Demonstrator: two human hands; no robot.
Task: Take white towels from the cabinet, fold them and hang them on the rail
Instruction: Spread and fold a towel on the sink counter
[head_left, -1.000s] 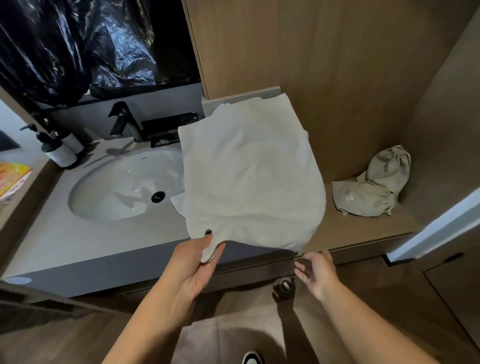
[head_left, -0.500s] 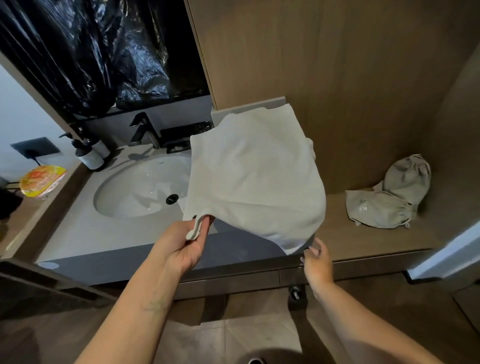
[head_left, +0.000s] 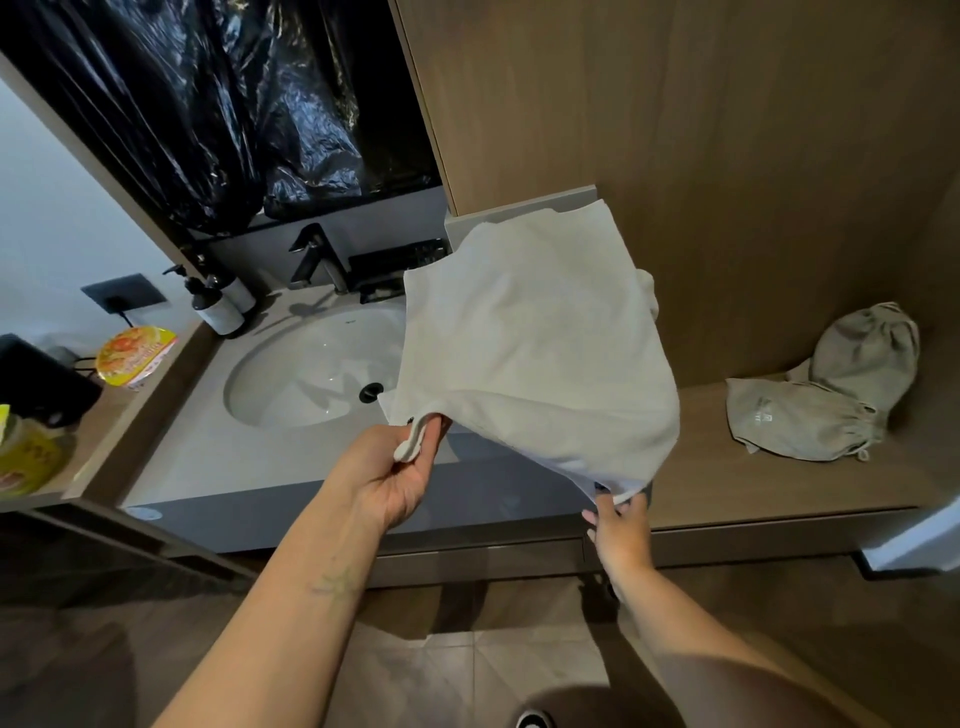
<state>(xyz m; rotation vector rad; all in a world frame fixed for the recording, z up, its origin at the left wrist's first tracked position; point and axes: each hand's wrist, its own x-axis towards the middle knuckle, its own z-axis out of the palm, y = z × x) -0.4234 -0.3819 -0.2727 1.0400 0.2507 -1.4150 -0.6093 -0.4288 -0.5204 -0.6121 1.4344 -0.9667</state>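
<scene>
White towel (head_left: 535, 353) spread between hands: left hand (head_left: 400, 467) pinches one corner, right hand (head_left: 618, 525) has just caught the other; folding can begin

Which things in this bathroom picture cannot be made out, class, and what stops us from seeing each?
- Right side of the sink basin, head view: hidden behind the white towel.
- Tips of the right hand fingers: under the towel's lower corner, so its grip is unclear.
- Rail and cabinet interior: not in view.
- Print on the grey bags: too small.
- Yellow container: cut by the left edge.
</scene>
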